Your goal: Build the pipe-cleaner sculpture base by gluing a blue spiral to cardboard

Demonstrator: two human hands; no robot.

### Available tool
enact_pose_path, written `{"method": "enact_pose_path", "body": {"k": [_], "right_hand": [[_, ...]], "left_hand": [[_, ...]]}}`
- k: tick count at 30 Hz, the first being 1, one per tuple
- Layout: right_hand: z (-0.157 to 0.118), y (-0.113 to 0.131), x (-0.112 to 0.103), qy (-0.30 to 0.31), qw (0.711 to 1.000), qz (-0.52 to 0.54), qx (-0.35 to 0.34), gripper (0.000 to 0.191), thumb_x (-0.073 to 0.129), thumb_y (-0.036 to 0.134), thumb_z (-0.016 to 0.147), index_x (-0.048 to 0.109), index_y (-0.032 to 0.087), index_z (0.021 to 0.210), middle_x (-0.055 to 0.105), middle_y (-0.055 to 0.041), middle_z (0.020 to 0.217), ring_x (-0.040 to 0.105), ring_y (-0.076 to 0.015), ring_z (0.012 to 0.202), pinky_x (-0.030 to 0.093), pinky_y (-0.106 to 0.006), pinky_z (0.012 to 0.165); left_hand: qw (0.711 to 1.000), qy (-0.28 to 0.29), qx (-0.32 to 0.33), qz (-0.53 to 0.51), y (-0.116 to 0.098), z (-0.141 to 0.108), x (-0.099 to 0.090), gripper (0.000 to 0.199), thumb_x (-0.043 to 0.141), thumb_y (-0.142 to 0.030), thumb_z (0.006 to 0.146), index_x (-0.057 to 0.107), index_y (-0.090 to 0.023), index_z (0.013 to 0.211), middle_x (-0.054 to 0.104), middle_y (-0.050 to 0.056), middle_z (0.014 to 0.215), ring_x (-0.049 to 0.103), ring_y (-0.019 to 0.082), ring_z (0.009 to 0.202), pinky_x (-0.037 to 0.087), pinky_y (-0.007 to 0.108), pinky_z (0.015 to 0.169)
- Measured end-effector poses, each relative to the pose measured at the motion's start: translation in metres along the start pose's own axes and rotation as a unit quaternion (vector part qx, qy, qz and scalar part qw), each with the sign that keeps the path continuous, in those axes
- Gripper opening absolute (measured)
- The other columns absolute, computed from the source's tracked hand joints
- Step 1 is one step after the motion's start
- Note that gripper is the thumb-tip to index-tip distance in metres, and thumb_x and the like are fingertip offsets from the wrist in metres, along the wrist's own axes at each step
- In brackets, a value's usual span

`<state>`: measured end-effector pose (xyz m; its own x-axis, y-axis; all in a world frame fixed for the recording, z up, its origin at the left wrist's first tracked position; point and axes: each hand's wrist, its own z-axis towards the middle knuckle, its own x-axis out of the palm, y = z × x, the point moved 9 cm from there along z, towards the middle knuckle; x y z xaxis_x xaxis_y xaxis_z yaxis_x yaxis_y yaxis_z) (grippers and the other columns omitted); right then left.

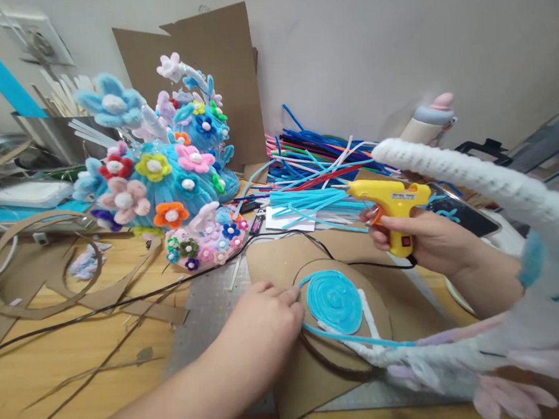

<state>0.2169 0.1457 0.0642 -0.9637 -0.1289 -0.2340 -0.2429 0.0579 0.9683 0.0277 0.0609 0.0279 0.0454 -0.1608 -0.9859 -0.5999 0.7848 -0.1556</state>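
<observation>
My left hand (268, 317) is closed at the left edge of a round cardboard piece (376, 292), its fingers pinching a light blue pipe cleaner (362, 340). Beside the fingertips lies a flat blue spiral of coiled pipe cleaner (335, 300) on that cardboard. My right hand (431, 233) grips a yellow hot glue gun (389, 194), index finger by the orange trigger, nozzle pointing left above the spiral. A white, fuzzy wrapped stem (479, 168) with pastel petals arches across the right side, in front of my right forearm. Its lower white strips reach the cardboard.
Blue domes covered in colourful fuzzy flowers (179, 162) stand at the back left. A heap of pipe cleaners (319, 161) lies by the wall. Cardboard rings (38, 219) and scraps are at left. The black cord (135, 285) crosses the table. A phone (463, 211) lies behind my right hand.
</observation>
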Motion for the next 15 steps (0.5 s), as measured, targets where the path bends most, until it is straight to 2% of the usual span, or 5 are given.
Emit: {"method": "enact_pose_path", "body": {"k": [3, 8, 11, 13, 15], "right_hand": [[0.001, -0.002, 0.004, 0.038, 0.998, -0.048, -0.007, 0.047, 0.057, 0.065, 0.077, 0.059, 0.019, 0.086, 0.055, -0.0010, 0.073, 0.043, -0.0095, 0.051, 0.039, -0.025, 0.046], [-0.003, 0.001, 0.031, 0.127, 0.976, -0.179, -0.012, 0.035, 0.076, 0.045, 0.067, 0.068, 0.016, 0.085, 0.069, -0.0068, 0.082, 0.060, -0.0207, 0.072, 0.049, -0.031, 0.063], [-0.007, 0.004, 0.048, 0.179, 0.960, -0.210, -0.041, 0.030, 0.075, 0.043, 0.068, 0.066, 0.018, 0.082, 0.066, -0.0030, 0.076, 0.059, -0.0192, 0.068, 0.048, -0.030, 0.061], [-0.010, 0.010, 0.054, 0.185, 0.938, -0.269, -0.120, 0.026, 0.074, 0.041, 0.071, 0.063, 0.019, 0.076, 0.063, -0.0014, 0.074, 0.056, -0.0178, 0.069, 0.045, -0.029, 0.062], [-0.017, 0.016, 0.058, 0.166, 0.886, -0.364, -0.234, 0.021, 0.071, 0.038, 0.077, 0.062, 0.019, 0.077, 0.062, -0.0025, 0.078, 0.057, -0.0183, 0.075, 0.044, -0.029, 0.066]], "left_hand": [[1.000, 0.011, -0.005, 0.007, 0.000, 0.000, 0.000, 0.003, 0.063, -0.014, 0.086, 0.065, -0.015, 0.084, 0.069, 0.007, 0.109, 0.067, 0.023, 0.089, 0.052, 0.039, 0.079], [0.999, 0.031, -0.006, 0.016, 0.000, 0.002, -0.001, 0.005, 0.063, -0.015, 0.086, 0.067, -0.016, 0.082, 0.070, 0.007, 0.100, 0.067, 0.022, 0.083, 0.052, 0.037, 0.076], [0.999, 0.035, -0.010, 0.017, 0.001, 0.003, 0.000, 0.007, 0.062, -0.016, 0.087, 0.068, -0.017, 0.083, 0.070, 0.006, 0.098, 0.066, 0.022, 0.080, 0.052, 0.037, 0.074], [1.000, 0.024, -0.011, 0.016, 0.002, 0.003, 0.000, 0.010, 0.061, -0.017, 0.088, 0.068, -0.017, 0.081, 0.070, 0.005, 0.095, 0.066, 0.022, 0.080, 0.051, 0.037, 0.073], [1.000, -0.007, -0.011, 0.010, 0.001, 0.002, -0.002, 0.015, 0.059, -0.019, 0.089, 0.068, -0.017, 0.077, 0.069, 0.005, 0.091, 0.065, 0.022, 0.078, 0.050, 0.038, 0.072]]}}
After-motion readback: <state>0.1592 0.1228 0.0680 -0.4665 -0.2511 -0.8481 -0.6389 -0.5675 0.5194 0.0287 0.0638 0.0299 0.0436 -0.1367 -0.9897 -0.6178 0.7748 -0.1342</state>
